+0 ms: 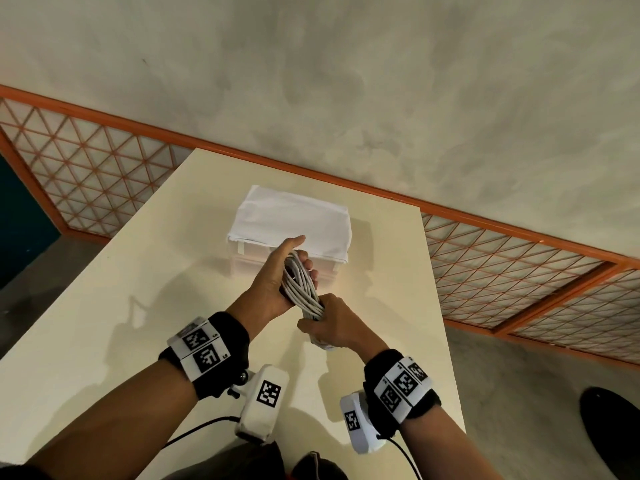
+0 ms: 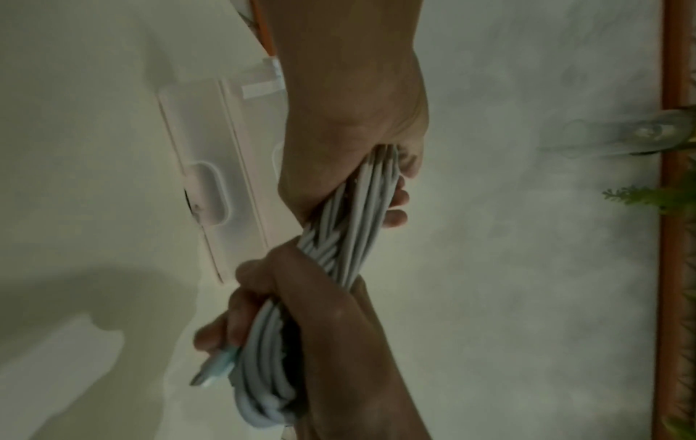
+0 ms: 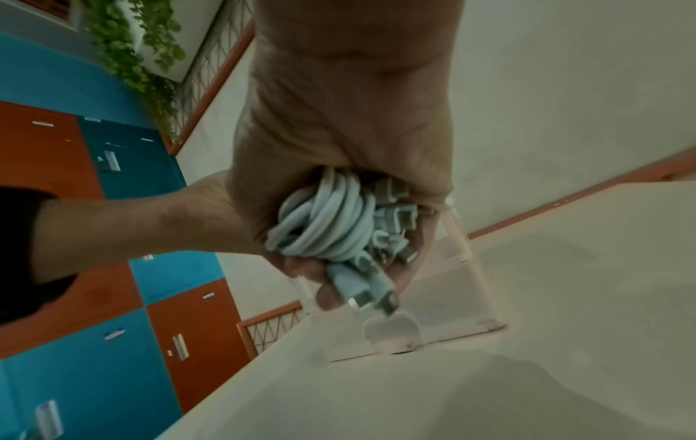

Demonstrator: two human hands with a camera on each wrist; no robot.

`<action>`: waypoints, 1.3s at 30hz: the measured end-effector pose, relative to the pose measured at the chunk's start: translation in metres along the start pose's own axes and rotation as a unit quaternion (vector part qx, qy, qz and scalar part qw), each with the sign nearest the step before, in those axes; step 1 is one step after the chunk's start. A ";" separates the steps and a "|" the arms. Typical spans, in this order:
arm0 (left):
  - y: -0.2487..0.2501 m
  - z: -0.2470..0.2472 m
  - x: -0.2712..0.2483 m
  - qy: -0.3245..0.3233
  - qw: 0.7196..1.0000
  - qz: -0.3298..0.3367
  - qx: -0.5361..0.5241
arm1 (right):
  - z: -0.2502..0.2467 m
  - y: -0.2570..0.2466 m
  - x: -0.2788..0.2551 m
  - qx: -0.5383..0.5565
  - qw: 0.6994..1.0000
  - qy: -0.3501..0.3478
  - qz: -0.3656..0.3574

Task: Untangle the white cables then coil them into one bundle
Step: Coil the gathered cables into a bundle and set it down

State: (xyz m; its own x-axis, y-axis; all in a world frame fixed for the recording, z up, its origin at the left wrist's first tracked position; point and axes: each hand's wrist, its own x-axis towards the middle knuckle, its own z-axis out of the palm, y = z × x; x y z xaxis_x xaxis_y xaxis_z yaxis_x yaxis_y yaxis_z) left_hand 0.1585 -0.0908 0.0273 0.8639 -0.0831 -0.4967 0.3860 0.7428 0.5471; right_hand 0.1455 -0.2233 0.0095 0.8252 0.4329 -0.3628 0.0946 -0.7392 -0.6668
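Observation:
A coiled bundle of white cables (image 1: 300,289) hangs in the air between both hands above the cream table (image 1: 138,289). My left hand (image 1: 287,271) grips its far end, fingers curled round the strands, thumb stretched out. My right hand (image 1: 329,323) grips the near end in a fist. In the left wrist view the cable bundle (image 2: 350,226) runs from the left palm down into the right fist (image 2: 293,297), and a connector plug (image 2: 216,369) sticks out below. In the right wrist view the cable loops (image 3: 324,220) and several plugs (image 3: 391,226) fill the right hand.
A white box (image 1: 291,220) covered by a white sheet stands on the table just beyond the hands. The table's right edge (image 1: 446,323) drops to a grey floor. An orange lattice railing (image 1: 519,271) runs behind. A dark round object (image 1: 613,431) lies on the floor at right.

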 end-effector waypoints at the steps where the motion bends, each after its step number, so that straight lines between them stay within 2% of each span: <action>1: 0.000 0.000 0.001 0.005 1.000 0.001 0.002 | 0.001 0.000 0.000 -0.001 1.000 0.002 -0.004; 5: -0.007 0.001 0.010 0.049 0.998 0.021 0.044 | 0.008 0.002 0.000 -0.032 0.999 0.026 -0.018; 8: -0.010 -0.004 0.014 0.054 0.996 0.026 0.067 | 0.013 0.004 -0.001 -0.013 0.999 0.008 -0.029; 14: -0.024 -0.018 0.027 0.049 0.997 -0.032 0.042 | 0.020 0.016 0.000 -0.043 0.999 -0.011 0.002; 20: -0.037 -0.036 0.036 0.049 0.995 -0.084 0.020 | 0.019 0.037 0.010 0.032 0.997 -0.069 0.024; 24: -0.041 -0.050 0.049 0.092 0.991 -0.050 0.079 | 0.014 0.055 0.018 0.052 0.995 -0.072 0.037; 28: -0.041 -0.058 0.067 0.146 0.988 0.023 0.054 | 0.009 0.072 0.024 0.058 0.994 -0.063 0.068; 35: -0.041 -0.058 0.088 0.208 0.974 0.053 0.071 | 0.004 0.089 0.029 0.084 0.991 -0.074 0.077; 39: -0.043 -0.056 0.093 0.212 0.974 0.060 0.046 | -0.002 0.091 0.026 0.061 0.992 -0.071 0.082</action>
State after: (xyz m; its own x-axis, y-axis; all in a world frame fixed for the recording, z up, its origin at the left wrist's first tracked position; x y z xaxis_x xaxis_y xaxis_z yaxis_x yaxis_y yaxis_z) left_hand 0.2037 -0.0930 -0.0802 0.7018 0.2970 -0.6475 0.3342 0.6654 0.6675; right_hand 0.1766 -0.2804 -0.0595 0.7366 0.3863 -0.5552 -0.1096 -0.7418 -0.6615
